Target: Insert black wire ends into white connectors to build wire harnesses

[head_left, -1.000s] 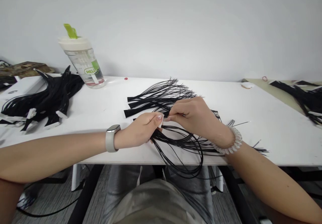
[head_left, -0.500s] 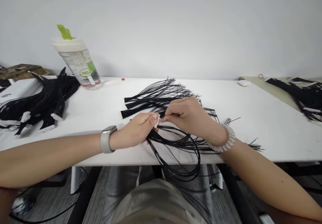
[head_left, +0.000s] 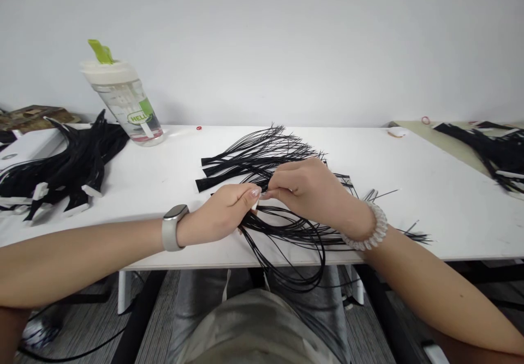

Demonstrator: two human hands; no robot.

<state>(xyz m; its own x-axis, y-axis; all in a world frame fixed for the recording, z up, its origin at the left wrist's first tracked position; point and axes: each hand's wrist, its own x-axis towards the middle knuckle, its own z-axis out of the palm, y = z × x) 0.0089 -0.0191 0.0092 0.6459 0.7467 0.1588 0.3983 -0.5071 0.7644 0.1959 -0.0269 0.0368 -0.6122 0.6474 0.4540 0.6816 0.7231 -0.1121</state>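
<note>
My left hand (head_left: pixel 227 209) is closed on a small white connector (head_left: pixel 255 205), its thumb pressed on top. From the connector a bundle of thin black wires (head_left: pixel 289 231) spreads right and loops down over the table's front edge. My right hand (head_left: pixel 315 194) pinches at the connector, thumb and forefinger together against the left thumb tip. What the right fingertips hold is too small to make out. Just behind the hands lie several black wire bundles (head_left: pixel 221 175), their left ends wrapped in black and their right ends loose.
At the left, a heap of black wire harnesses (head_left: pixel 88 156) with white connectors lies before a drinking cup (head_left: pixel 133 105) with a green spout. More black harnesses (head_left: pixel 487 148) rest on a beige surface at the right. Loose wire ends (head_left: pixel 415 237) stick out beyond my right wrist.
Both hands stay together at the connector. The left thumb has slid slightly right over it, so less white shows; the right hand has barely shifted.
</note>
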